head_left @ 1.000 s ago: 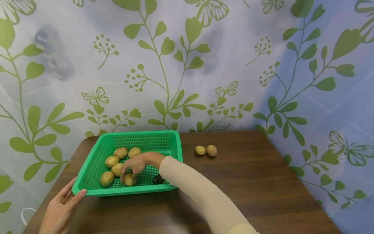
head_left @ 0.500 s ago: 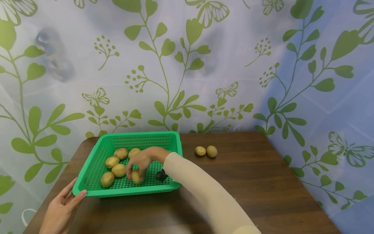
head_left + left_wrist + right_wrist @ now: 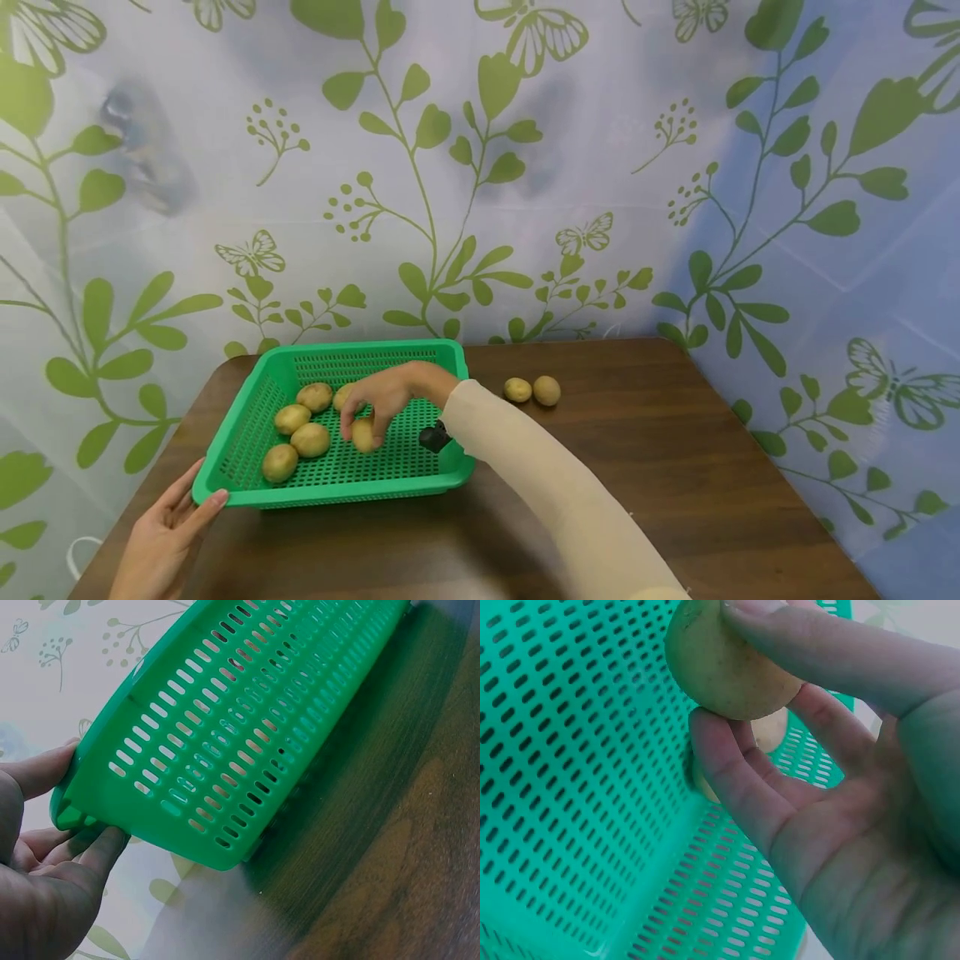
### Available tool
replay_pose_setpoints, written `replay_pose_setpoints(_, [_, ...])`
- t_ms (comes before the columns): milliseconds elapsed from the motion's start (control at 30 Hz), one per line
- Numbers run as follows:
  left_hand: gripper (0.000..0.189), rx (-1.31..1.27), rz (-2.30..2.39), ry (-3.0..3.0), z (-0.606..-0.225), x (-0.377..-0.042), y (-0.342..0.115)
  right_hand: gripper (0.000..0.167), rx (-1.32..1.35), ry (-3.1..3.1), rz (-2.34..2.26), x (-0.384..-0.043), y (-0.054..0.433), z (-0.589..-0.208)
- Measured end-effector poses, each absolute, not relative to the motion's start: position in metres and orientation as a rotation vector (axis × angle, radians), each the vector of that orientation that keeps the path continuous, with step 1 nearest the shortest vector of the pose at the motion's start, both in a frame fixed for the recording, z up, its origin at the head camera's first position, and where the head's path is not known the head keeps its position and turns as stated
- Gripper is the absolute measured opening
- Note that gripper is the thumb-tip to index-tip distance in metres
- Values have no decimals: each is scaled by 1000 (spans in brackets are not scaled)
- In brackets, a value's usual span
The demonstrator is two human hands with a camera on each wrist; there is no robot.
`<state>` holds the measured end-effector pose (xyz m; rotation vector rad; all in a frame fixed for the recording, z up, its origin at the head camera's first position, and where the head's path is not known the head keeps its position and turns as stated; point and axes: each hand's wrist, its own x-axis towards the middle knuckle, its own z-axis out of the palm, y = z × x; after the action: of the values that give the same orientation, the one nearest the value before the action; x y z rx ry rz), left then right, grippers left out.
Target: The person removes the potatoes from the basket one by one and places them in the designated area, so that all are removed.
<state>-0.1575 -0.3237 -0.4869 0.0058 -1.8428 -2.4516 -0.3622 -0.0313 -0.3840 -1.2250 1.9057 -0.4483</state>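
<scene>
My right hand (image 3: 388,395) pinches a potato (image 3: 364,436) between thumb and fingers inside the green plastic basket (image 3: 352,493). In the right wrist view the same potato (image 3: 724,671) sits at the fingertips, over the basket's slotted floor. To the left in the basket lie several more potatoes (image 3: 311,440), one of them partly behind the right hand. My left hand (image 3: 161,533) holds the basket's near left corner, and the left wrist view has its thumb and fingers on either side of the rim (image 3: 67,787).
Two potatoes (image 3: 547,390) lie side by side on the brown wooden table (image 3: 637,467), right of the basket. A small black object (image 3: 433,437) shows at the right wrist. Behind the table hangs a leaf-patterned sheet (image 3: 465,208).
My right hand has drawn the potato rightward and back, away from the others, and now holds it higher. The left hand keeps its hold on the basket corner.
</scene>
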Motion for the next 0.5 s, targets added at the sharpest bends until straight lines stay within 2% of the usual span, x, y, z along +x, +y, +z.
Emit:
replay_pose_setpoints(200, [72,15,-2440,-1867,-491,-158,-323,43,-1211,1891,-501,-362,-23,-375])
replay_pose_setpoints(500, [64,-44,-2459,-1816,-491,-157,-322,36,-1209,1917,-486,-360,-15,-361])
